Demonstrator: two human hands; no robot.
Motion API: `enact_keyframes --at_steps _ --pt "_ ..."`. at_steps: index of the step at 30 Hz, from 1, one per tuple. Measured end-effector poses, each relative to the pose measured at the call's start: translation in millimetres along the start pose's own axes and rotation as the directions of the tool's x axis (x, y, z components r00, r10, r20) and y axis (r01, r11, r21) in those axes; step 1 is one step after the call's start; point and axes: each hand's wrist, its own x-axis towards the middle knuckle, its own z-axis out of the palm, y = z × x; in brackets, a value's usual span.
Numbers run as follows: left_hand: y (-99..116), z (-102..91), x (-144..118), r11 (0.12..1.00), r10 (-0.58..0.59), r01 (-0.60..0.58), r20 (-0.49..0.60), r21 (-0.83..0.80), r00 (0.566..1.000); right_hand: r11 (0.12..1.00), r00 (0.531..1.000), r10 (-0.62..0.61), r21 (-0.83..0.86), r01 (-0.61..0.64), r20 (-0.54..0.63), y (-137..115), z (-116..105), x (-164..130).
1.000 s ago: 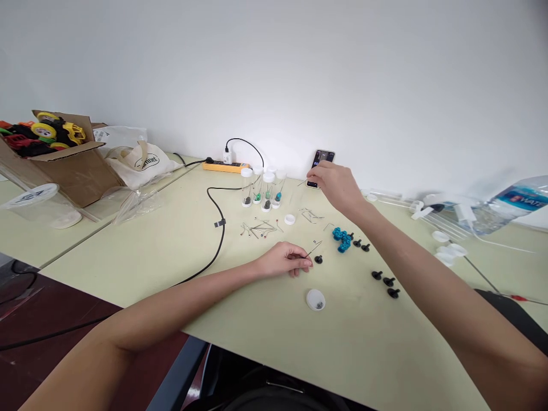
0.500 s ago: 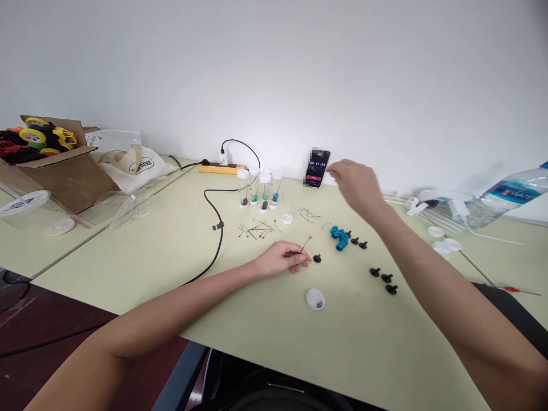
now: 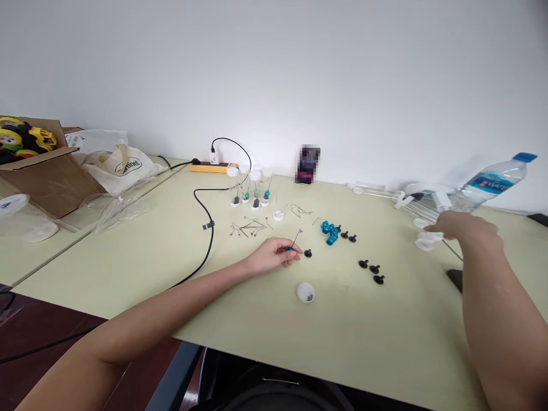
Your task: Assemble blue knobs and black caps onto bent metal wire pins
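My left hand (image 3: 276,255) rests on the table, its fingers closed around a thin metal rod (image 3: 296,238) that stands up with a small bent tip. A bit of blue shows at the rod's base between the fingers. Beside those fingertips is a black stemmed disc (image 3: 308,253). At the far right, my right hand (image 3: 466,226) has its fingertips closed on a white cap (image 3: 435,235), partly hidden by the fingers. Two more white caps, an upper one (image 3: 419,223) and a lower one (image 3: 423,245), lie right by it.
Blue round pieces (image 3: 329,231) and several black stemmed discs (image 3: 374,269) lie mid-table. A white lid (image 3: 306,293) holds tiny parts. Capped clear tubes (image 3: 255,191), bent metal rods (image 3: 250,228), a phone (image 3: 307,164), a power strip (image 3: 205,166) and a water bottle (image 3: 492,182) stand farther back.
My right hand has gone from near the phone to the white caps at the right. My left hand still holds the rod. The view has turned slightly right.
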Motion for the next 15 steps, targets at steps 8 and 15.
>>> enact_keyframes --at_steps 8,15 --pt "-5.0 -1.4 2.3 1.0 0.005 -0.005 0.012 0.002 1.0 0.984 0.965 0.133 0.089 -0.156 0.224 -16.3 22.0 2.1" --pt "-4.2 -1.8 2.6 1.0 0.023 -0.023 0.021 -0.01 1.0 0.949 0.99 0.01 0.312 -0.054 0.141 -19.4 32.7 -4.1"
